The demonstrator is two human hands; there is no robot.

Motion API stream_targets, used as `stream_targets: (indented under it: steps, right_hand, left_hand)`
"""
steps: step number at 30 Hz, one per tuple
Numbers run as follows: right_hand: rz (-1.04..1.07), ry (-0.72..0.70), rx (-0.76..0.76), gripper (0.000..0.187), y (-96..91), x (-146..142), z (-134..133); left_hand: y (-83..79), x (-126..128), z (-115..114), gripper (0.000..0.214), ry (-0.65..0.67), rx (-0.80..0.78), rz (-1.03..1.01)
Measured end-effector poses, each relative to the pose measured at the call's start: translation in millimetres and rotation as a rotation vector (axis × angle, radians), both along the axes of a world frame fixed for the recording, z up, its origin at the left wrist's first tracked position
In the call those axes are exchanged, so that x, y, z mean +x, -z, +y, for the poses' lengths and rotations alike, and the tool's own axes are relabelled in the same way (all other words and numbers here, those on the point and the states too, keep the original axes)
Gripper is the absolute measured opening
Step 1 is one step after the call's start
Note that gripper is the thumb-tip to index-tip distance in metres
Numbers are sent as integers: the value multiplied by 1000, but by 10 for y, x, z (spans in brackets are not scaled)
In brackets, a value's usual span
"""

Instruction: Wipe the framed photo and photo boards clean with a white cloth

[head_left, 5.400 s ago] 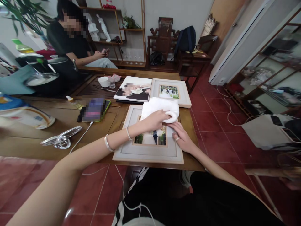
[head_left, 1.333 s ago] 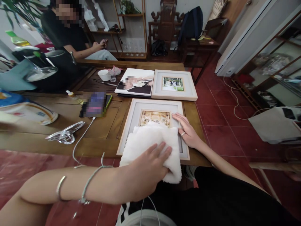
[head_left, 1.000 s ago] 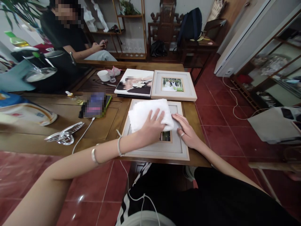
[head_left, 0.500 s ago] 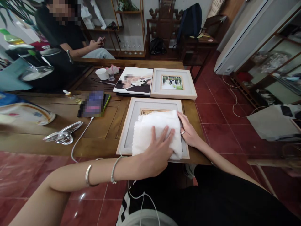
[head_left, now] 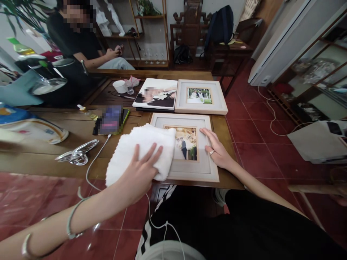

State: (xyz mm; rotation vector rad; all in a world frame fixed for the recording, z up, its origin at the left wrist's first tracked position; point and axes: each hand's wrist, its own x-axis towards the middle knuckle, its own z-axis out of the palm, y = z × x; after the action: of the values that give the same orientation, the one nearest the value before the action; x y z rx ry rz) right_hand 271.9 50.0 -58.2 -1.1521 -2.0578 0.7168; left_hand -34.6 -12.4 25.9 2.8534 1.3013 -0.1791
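A pale framed photo (head_left: 189, 172) lies flat at the near edge of the wooden table (head_left: 81, 159). My left hand (head_left: 139, 173) lies on a folded white towel (head_left: 137, 150), fingers spread, pressing it onto the frame's left side and the table beside it. My right hand (head_left: 217, 151), with a ring on one finger, rests flat and open on the frame's right border. The picture in the middle of the frame is uncovered.
A second framed photo (head_left: 200, 96) and an unframed print (head_left: 155, 94) lie behind it. A phone (head_left: 110, 120) on a white cable, a metal clip (head_left: 76, 155), a cup (head_left: 120, 86) and a plate (head_left: 35, 131) sit on the table. Another person (head_left: 81, 39) sits at the far left.
My left hand has slid the towel to the left, off the picture and partly onto the table. The right hand has stayed on the frame's right border.
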Motion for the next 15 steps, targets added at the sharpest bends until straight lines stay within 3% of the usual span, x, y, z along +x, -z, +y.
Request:
stream_targets:
  steps: [4, 8, 11, 15]
  right_hand:
    - [-2, -1, -2, 63, -5, 3, 0]
    - [-4, 3, -13, 62, -25, -9, -9]
    - [-5, 5, -27, 61, -43, -20, -18]
    - [-4, -10, -5, 60, -55, -16, -21]
  left_hand:
    - [3, -127, 61, 22, -41, 60, 37]
    - [101, -29, 248, 21, -92, 114, 62]
    - [158, 134, 493, 25, -144, 153, 32]
    - [100, 422, 933, 38, -136, 160, -107]
